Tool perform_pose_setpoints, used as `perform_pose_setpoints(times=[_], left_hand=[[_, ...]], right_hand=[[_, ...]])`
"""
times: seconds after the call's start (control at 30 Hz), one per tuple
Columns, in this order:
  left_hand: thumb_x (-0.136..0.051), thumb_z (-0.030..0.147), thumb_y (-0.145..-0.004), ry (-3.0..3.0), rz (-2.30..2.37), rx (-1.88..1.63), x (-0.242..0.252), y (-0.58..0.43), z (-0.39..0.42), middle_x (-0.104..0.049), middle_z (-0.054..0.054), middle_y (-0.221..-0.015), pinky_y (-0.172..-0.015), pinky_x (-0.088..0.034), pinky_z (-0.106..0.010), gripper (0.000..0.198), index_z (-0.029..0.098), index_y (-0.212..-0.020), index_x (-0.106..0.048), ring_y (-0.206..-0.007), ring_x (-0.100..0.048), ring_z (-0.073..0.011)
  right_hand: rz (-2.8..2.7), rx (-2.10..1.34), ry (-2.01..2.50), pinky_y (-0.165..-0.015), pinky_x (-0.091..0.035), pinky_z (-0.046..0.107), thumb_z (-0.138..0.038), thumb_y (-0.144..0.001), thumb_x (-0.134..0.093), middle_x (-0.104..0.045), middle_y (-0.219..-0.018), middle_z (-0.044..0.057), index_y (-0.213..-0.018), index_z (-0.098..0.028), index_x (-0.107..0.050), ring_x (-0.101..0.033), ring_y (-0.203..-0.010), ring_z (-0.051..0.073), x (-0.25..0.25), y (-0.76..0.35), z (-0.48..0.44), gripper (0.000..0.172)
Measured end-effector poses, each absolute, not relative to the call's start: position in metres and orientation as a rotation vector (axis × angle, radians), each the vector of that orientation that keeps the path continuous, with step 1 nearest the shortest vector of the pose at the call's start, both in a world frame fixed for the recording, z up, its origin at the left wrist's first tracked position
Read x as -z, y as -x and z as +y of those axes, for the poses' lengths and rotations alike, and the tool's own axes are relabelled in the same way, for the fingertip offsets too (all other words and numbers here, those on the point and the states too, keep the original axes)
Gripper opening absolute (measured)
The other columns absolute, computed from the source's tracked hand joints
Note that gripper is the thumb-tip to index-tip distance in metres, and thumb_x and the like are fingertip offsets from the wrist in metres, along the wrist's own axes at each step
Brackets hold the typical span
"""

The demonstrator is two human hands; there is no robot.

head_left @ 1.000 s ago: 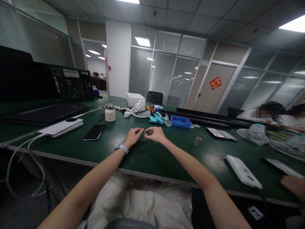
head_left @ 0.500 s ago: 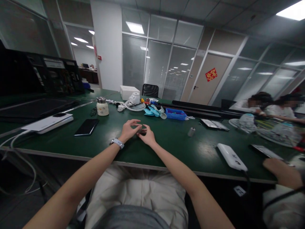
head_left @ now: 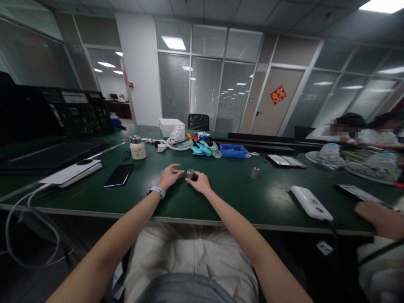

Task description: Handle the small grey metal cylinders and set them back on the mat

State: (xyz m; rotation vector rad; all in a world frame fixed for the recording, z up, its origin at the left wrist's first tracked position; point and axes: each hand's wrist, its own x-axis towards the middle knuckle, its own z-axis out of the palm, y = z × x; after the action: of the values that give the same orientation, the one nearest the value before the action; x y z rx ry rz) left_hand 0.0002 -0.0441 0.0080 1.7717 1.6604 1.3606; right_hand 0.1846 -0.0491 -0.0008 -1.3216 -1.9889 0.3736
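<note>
Two hands work above a smooth, dark green counter (head_left: 227, 198), with a small grey metal cylinder (head_left: 190, 173) upright between them, a round opening in its top. The right hand (head_left: 201, 183) grips it, thumb in front and fingers curled about its side; the left hand (head_left: 171, 177) is just beside it, thumb and fingers parted in a loose curve. Whether the base touches the counter cannot be told. A second cylinder (head_left: 255, 173) sits off to the right. Behind lie blue plastic blades (head_left: 202, 148), a white slatted fan cage (head_left: 181, 145) and a blue basket (head_left: 232, 154). A flat black phone (head_left: 119, 175) and a rounded cream jar (head_left: 138, 151) flank the left hand. Bare green surface spreads between the hands and the straight front edge (head_left: 189, 220).
</note>
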Motion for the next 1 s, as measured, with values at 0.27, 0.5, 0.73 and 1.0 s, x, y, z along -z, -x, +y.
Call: perform_pose_setpoints(times=[0.27, 0.5, 0.73, 1.0], left_hand=[[-0.069, 0.038, -0.072, -1.93, 1.703, -1.133, -0.006, -0.001, -0.047, -0.074, -0.005, -0.089, -0.084, -0.047, -0.032, 0.042, 0.02, -0.109, -0.061, -0.093, -0.067, -0.0217], [-0.072, 0.041, -0.069, -1.965, 1.703, -1.116, -0.009, -0.001, -0.049, -0.074, -0.006, -0.09, -0.086, -0.047, -0.032, 0.047, 0.02, -0.11, -0.062, -0.094, -0.068, -0.0225], [-0.068, 0.048, -0.07, -1.98, 1.696, -1.086, -0.013, -0.002, -0.049, -0.074, -0.007, -0.089, -0.081, -0.048, -0.031, 0.05, 0.02, -0.111, -0.06, -0.094, -0.067, -0.0236], [-0.032, 0.048, -0.087, -1.799, 1.875, -1.203, -0.018, 0.0, -0.042, -0.073, -0.009, -0.09, -0.076, -0.047, -0.032, 0.045, 0.021, -0.072, -0.065, -0.088, -0.066, -0.0246]], right_hand=[[-1.928, -0.324, 1.373, -0.079, -0.047, 0.029, -0.05, -0.075, -0.067, -0.07, -0.095, 0.007, -0.099, -0.019, -0.067, -0.063, -0.088, 0.02, -0.001, -0.198, -0.065, 0.038], [-1.92, -0.325, 1.394, -0.081, -0.047, 0.03, -0.047, -0.077, -0.066, -0.069, -0.101, 0.009, -0.103, -0.018, -0.066, -0.063, -0.092, 0.021, -0.004, -0.199, -0.073, 0.039], [-1.889, -0.291, 1.401, -0.08, -0.047, 0.032, -0.046, -0.075, -0.067, -0.069, -0.098, 0.01, -0.099, -0.018, -0.067, -0.063, -0.091, 0.024, -0.004, -0.199, -0.076, 0.037], [-1.818, -0.328, 1.39, -0.078, -0.048, 0.032, -0.051, -0.074, -0.067, -0.071, -0.096, 0.009, -0.097, -0.02, -0.069, -0.064, -0.091, 0.024, -0.006, -0.199, -0.078, 0.038]])
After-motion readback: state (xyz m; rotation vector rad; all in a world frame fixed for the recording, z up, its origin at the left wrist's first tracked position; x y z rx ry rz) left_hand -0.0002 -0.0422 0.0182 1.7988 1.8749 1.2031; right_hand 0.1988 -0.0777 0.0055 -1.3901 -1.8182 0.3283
